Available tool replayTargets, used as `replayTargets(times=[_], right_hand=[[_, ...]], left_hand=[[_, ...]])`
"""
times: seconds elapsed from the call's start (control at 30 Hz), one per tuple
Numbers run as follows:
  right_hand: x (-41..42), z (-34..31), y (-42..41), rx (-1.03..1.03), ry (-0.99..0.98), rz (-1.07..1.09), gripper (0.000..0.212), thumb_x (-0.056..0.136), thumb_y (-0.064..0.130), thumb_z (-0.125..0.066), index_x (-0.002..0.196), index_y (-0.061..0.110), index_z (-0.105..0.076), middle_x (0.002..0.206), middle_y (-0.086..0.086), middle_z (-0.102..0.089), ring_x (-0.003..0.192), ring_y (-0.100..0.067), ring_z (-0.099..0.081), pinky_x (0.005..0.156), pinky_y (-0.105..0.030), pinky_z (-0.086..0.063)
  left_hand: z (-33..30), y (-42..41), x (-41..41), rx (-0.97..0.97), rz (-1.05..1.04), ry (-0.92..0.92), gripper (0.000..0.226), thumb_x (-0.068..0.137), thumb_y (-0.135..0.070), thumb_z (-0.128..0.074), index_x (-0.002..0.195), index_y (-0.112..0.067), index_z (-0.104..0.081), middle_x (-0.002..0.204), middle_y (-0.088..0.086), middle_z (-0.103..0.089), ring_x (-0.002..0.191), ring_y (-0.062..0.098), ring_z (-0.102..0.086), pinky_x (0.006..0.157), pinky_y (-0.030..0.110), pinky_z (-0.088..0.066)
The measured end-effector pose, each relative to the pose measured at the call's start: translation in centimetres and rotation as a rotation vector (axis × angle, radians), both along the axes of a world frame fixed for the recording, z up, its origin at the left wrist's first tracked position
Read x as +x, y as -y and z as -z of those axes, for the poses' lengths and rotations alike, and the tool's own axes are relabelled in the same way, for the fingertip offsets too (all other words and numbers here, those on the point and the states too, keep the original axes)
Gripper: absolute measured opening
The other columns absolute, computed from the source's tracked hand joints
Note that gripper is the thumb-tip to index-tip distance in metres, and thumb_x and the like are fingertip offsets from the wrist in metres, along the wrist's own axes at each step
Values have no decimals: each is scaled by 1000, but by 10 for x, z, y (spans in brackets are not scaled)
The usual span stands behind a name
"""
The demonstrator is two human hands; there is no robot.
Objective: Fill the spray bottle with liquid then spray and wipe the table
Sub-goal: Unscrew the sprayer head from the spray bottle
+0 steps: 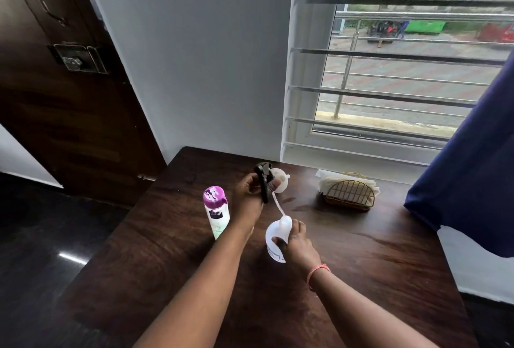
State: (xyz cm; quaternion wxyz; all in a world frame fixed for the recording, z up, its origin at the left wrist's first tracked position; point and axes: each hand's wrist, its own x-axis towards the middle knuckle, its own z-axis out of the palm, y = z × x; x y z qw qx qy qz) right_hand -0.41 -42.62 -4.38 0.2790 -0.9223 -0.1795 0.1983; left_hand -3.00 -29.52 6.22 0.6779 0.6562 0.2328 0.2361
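My left hand (250, 194) grips the black spray head (264, 180), lifted off the bottle. Its thin white dip tube (278, 205) slants down to the mouth of the white spray bottle (274, 239). My right hand (296, 244) holds that bottle upright on the dark wooden table (361, 264), fingers round its neck and side. A white funnel (279, 182) lies just behind the spray head. A pale green bottle with a purple cap (216, 211) stands to the left of my left wrist.
A gold wire holder with white napkins (349, 193) sits at the back right of the table. A blue curtain (472, 167) hangs over the right edge. Behind are a barred window (389, 91), a white wall and a dark door (69, 83).
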Motion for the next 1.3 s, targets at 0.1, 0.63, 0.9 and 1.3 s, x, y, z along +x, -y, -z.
replayTargets(times=[0.1, 0.63, 0.9, 1.3], right_hand=[[5, 0, 3, 26, -19, 16, 64, 90, 49, -52, 140, 21, -22, 146, -2, -23, 110, -41, -54, 86, -47, -47], [10, 4, -2, 95, -7, 100, 60, 88, 46, -57, 136, 24, -29, 143, 1, -29, 106, -38, -55, 84, -45, -49], [13, -1, -7, 149, -7, 152, 64, 87, 41, -61, 141, 26, -30, 145, 5, -30, 113, -31, -55, 85, -39, -48], [7, 8, -11, 233, 16, 264, 67, 87, 44, -62, 142, 20, -33, 145, 8, -33, 120, -18, -48, 91, -36, -44]], left_hand=[[-8, -7, 2, -175, -88, 35, 18, 77, -24, -79, 90, -15, -70, 75, -7, -66, 72, 8, -57, 75, 27, -46], [-36, -71, 20, -633, -63, 27, 12, 92, -13, -60, 82, -8, -55, 80, 6, -59, 74, 19, -62, 57, 23, -59], [-41, -122, 34, -765, -73, 14, 20, 96, -17, -52, 79, -8, -54, 81, 6, -55, 47, 12, -67, 50, 24, -58], [31, -189, 26, -1186, -369, -10, 22, 94, -17, -55, 75, -6, -51, 87, 7, -53, 91, 24, -58, 86, 26, -53]])
